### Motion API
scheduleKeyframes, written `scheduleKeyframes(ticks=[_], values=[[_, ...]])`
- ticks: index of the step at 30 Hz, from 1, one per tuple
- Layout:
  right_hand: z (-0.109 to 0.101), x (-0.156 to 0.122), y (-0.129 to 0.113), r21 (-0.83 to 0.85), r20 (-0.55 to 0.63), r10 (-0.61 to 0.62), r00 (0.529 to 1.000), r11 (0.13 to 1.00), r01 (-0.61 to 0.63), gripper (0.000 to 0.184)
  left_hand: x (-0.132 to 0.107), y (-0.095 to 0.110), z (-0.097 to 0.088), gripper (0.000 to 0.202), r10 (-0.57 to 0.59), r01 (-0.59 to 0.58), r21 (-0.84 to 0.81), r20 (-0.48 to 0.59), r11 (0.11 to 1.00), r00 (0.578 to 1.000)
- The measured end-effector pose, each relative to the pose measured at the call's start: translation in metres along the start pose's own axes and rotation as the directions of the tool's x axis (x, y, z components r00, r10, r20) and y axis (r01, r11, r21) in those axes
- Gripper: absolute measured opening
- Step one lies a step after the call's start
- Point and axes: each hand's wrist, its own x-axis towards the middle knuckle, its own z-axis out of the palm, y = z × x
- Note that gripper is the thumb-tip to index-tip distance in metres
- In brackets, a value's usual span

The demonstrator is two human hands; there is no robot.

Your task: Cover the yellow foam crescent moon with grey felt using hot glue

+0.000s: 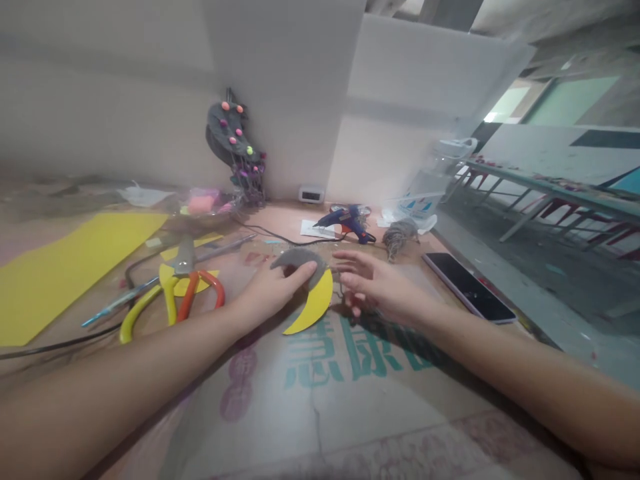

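Note:
My left hand [280,288] grips a grey crescent piece [306,259], its thumb pressed on top of it. Beneath the thumb, a yellow crescent cutout [316,305] points toward me and overlaps the grey piece's lower end; whether the two are joined I cannot tell. Just to the right, my right hand [367,280] hovers with its fingers spread and nothing plainly between them. Scissors with yellow and red-orange handles [173,293] lie to the left of my left hand. A blue glue gun [347,221] rests beyond both hands.
A yellow sheet [75,267] and a pen [117,301] lie at left. A grey crescent decoration with coloured balls [230,133] stands against the wall. Grey yarn [400,237], a phone [469,287] and a large clear plastic jug [425,187] are at right. A black cord [280,237] crosses the table.

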Motion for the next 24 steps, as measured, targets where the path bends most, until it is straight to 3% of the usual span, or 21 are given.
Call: scheduleKeyframes(ticks=[3, 10, 14, 24], values=[[0.007, -0.002, 0.005, 0.053, 0.072, 0.04, 0.997, 0.998, -0.044, 0.058, 0.001, -0.001, -0.001, 0.043, 0.05, -0.051, 0.03, 0.036, 0.998, 0.998], [-0.004, 0.004, 0.013, -0.322, -0.058, -0.133, 0.989, 0.941, 0.107, 0.023, 0.001, -0.001, -0.002, 0.047, 0.042, -0.052, 0.082, 0.122, 0.995, 0.992], [-0.006, 0.006, 0.019, -0.405, -0.11, -0.223, 0.969, 0.9, 0.161, 0.024, -0.001, 0.001, -0.003, 0.048, 0.024, -0.043, 0.115, 0.161, 0.992, 0.987], [-0.003, 0.006, 0.016, -0.441, -0.104, -0.234, 0.967, 0.882, 0.166, 0.025, -0.003, 0.003, -0.002, 0.048, -0.031, 0.002, 0.131, 0.218, 0.991, 0.976]])
